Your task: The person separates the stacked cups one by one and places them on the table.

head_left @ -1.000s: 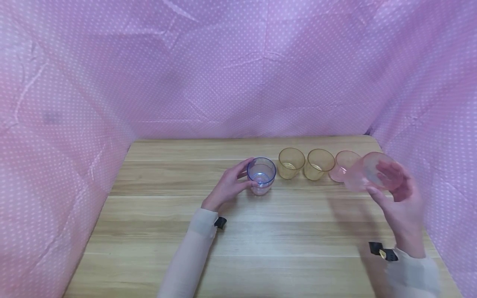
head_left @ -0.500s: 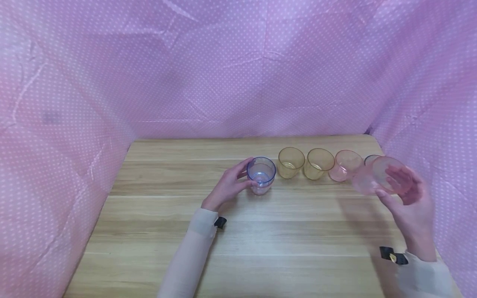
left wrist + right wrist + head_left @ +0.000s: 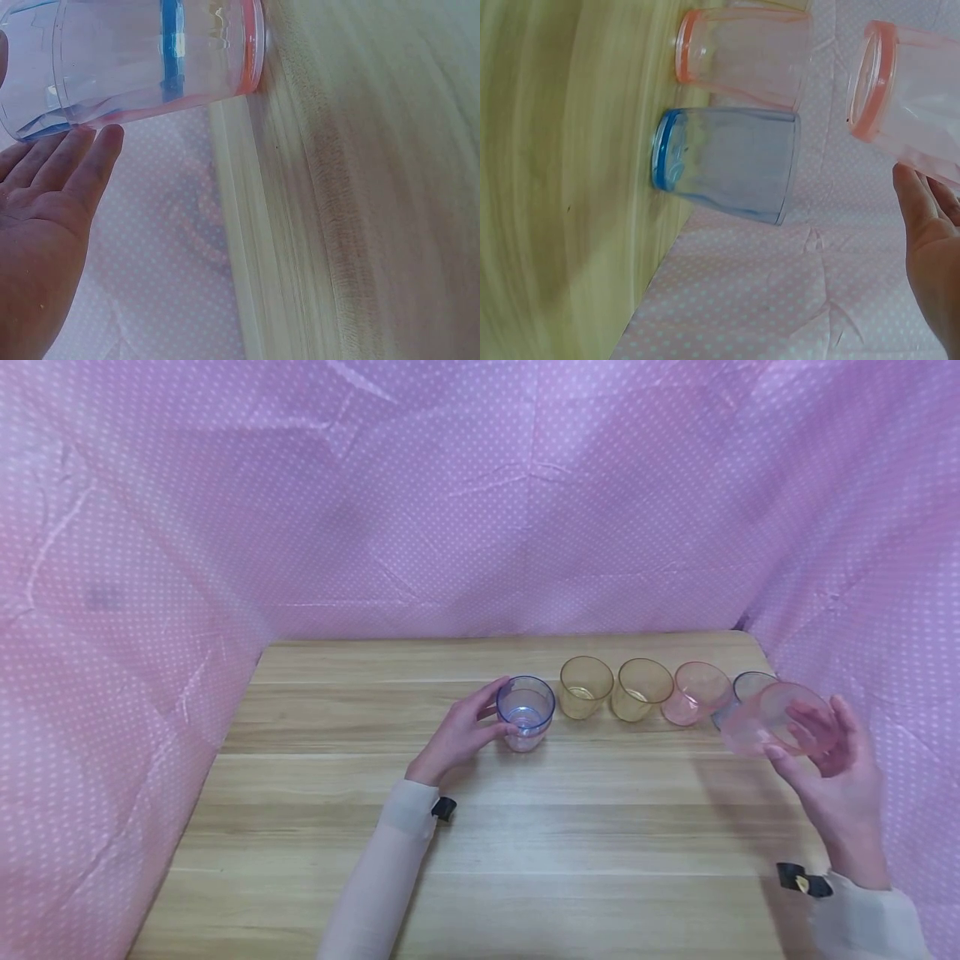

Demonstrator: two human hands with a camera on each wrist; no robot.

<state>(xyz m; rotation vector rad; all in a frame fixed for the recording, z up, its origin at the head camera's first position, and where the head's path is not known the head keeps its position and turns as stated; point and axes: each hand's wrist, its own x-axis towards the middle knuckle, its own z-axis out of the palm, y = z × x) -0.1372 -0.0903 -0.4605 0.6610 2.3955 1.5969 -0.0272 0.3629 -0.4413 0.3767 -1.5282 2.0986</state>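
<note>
Between thumb and fingers, my left hand (image 3: 467,732) grips a clear blue-rimmed cup (image 3: 527,702) nested in a pink-based cup (image 3: 253,45). That stack stands upright on the table. At the right, my right hand (image 3: 840,777) holds a clear pink cup (image 3: 922,97) up off the table, its rim tilted to the right in the head view. Just behind it stands a clear blue cup (image 3: 727,161), partly covered by the held cup in the head view. Left of the blue cup stands another pink cup (image 3: 696,693).
Two yellow cups (image 3: 587,687) stand between the stack and the standing pink cup, forming a row near the back of the wooden table (image 3: 525,860). Pink dotted cloth (image 3: 480,502) hangs behind and at both sides.
My right hand has carried the pink cup to the right and slightly toward me. More of the blue cup behind it now shows. The left hand stays on the stack.
</note>
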